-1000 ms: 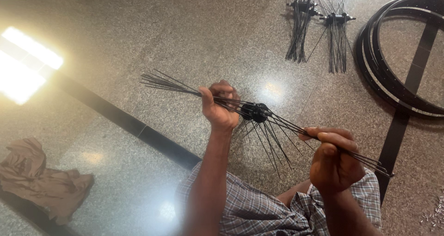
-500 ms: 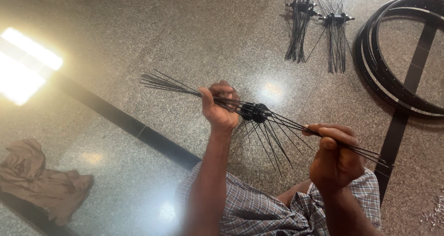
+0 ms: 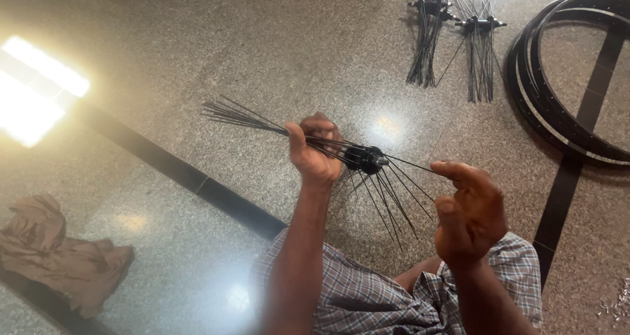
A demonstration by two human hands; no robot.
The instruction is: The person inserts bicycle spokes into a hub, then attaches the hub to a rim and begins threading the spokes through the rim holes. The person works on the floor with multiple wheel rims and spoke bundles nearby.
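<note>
Partly hidden hub (image 3: 365, 158), left hand (image 3: 315, 152) gripping spokes (image 3: 243, 115)

A polished speckled stone floor (image 3: 197, 59), crossed by dark inlaid strips (image 3: 170, 171), is seen from above. On it are laid a crumpled brown cloth (image 3: 52, 256), two spoked hubs (image 3: 453, 20) and stacked black wheel rims (image 3: 558, 122).

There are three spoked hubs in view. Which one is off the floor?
The spoked hub in the left hand. The other two hubs lie on the floor by the black rims.
</note>
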